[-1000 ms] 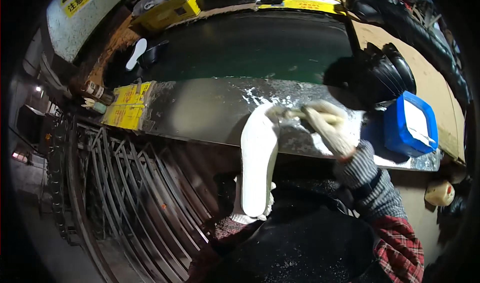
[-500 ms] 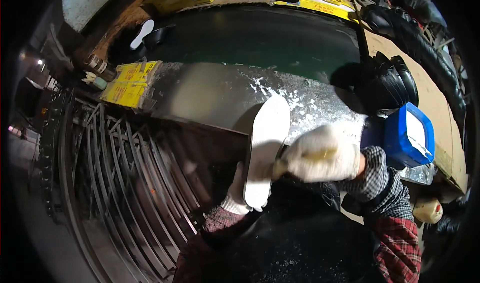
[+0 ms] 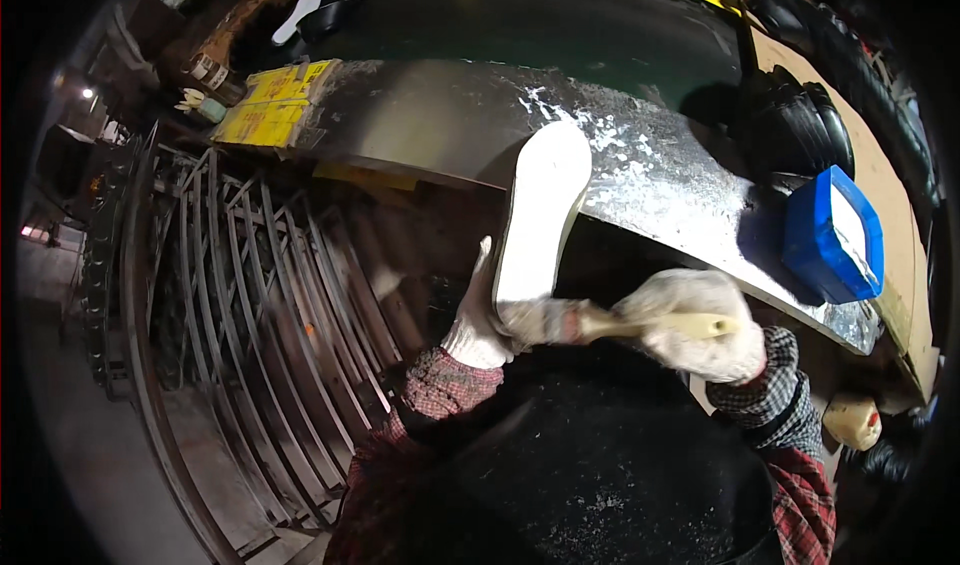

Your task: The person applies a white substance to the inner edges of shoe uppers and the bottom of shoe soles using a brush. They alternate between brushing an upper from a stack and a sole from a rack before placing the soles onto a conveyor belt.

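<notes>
A shoe sole (image 3: pixel 545 195) with a white upper-facing side stands out over the near edge of the bench, its broad end pointing away from me. My left hand (image 3: pixel 476 325), in a white glove, grips its narrow near end from the left and beneath; the fingers underneath are hidden. In my gloved right hand (image 3: pixel 688 295) is a flat paintbrush (image 3: pixel 612 323) with a pale handle. Its bristles lie across the near end of the sole, close to my left hand. Right of the sole, a blue tub (image 3: pixel 808 235) with white stuff inside sits on the bench.
The metal bench (image 3: pixel 410 115) is spattered white and has yellow tape (image 3: pixel 268 115) on its left. Beyond runs a dark green surface (image 3: pixel 520 20) with another white sole (image 3: pixel 297 17). Black curved pieces (image 3: pixel 795 130) are stacked at right. A metal rack (image 3: pixel 240 265) stands lower left.
The right hand has moved down and slightly right, bringing the brush onto the sole's near end. The left hand and sole sit higher in view, as the whole view has shifted.
</notes>
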### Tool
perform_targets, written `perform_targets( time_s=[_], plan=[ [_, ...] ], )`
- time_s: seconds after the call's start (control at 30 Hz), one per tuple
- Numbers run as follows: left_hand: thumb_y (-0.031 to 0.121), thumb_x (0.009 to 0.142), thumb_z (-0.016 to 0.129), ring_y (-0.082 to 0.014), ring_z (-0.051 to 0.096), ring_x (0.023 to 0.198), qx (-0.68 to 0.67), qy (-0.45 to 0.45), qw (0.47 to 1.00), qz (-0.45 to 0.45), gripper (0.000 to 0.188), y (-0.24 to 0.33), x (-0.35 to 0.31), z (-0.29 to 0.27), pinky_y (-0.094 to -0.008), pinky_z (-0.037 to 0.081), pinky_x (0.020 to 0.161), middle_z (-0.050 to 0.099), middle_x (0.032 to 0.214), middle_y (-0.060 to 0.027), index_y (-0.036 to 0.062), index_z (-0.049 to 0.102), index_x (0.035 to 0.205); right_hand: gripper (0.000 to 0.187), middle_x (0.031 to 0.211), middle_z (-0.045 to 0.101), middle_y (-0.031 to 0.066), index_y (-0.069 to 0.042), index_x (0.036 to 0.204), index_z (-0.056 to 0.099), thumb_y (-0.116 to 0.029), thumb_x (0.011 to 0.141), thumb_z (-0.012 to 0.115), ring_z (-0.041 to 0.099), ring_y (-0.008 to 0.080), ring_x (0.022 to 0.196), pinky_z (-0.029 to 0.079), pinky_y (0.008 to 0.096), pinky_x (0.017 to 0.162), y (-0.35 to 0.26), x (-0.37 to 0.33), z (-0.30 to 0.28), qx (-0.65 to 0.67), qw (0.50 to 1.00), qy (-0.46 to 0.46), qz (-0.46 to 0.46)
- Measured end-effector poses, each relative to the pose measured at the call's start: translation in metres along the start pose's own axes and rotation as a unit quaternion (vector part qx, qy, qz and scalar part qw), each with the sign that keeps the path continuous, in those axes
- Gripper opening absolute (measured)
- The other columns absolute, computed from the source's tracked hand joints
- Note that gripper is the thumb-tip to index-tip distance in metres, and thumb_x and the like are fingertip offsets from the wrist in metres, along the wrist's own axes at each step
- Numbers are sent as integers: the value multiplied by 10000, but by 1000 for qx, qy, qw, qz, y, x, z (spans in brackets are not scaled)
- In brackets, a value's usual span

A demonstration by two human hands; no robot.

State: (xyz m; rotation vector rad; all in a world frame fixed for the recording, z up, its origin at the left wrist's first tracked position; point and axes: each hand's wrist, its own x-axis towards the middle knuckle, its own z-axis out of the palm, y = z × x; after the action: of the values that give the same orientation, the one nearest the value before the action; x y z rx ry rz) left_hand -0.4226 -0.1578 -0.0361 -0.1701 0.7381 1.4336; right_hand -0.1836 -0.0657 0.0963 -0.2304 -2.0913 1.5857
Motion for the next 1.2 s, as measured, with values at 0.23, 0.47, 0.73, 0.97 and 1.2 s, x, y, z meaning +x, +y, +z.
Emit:
perform_targets(
  time_s=[0.23, 0.47, 0.73, 0.97, 1.2],
  plan=[
    [809, 831, 365, -379, 681, 626, -104, -160, 968, -164, 942, 4, -9, -20, -445, 571, 417, 657, 968, -268, -9, 508, 1275, 214, 955, 671, 98, 21, 1130, 633, -100, 956, 601, 627, 140, 812, 524, 290, 708, 83, 19, -69, 32, 926, 356, 123],
    [799, 822, 412, -387, 680, 680, -132, -171, 952, -215, 962, 14, -5, -47, -493, 567, 509, 639, 1025, -282, -26, 474, 1313, 329, 841, 647, 112, -51, 1124, 668, -151, 821, 745, 642, 287, 760, 519, 358, 647, 13, 22, -47, -260, 964, -32, -41],
    [581, 971, 418, -269, 595, 1132, -12, -104, 993, -62, 649, 6, -9, -40, -408, 537, 902, 581, 1298, -115, 106, 443, 1414, 275, 948, 612, 122, -45, 1120, 656, -75, 850, 695, 640, 281, 828, 539, 349, 711, 6, 104, -57, -239, 958, -40, 153],
    [545, 980, 444, -255, 670, 883, -52, -204, 975, -76, 548, 28, -16, 10, -389, 579, 765, 672, 1000, -111, 72, 574, 1225, 330, 1017, 612, 119, -55, 1153, 630, -156, 841, 591, 629, 262, 882, 553, 344, 714, -26, 68, -18, -391, 885, -163, -193],
    [616, 949, 446, -237, 674, 807, -10, -219, 974, -56, 636, 78, -7, 30, -437, 577, 696, 660, 914, -152, 31, 600, 1146, 279, 818, 598, 72, -76, 1079, 686, -53, 805, 732, 599, 229, 658, 533, 312, 575, -18, 76, -22, -247, 964, 35, -89]
  ],
)
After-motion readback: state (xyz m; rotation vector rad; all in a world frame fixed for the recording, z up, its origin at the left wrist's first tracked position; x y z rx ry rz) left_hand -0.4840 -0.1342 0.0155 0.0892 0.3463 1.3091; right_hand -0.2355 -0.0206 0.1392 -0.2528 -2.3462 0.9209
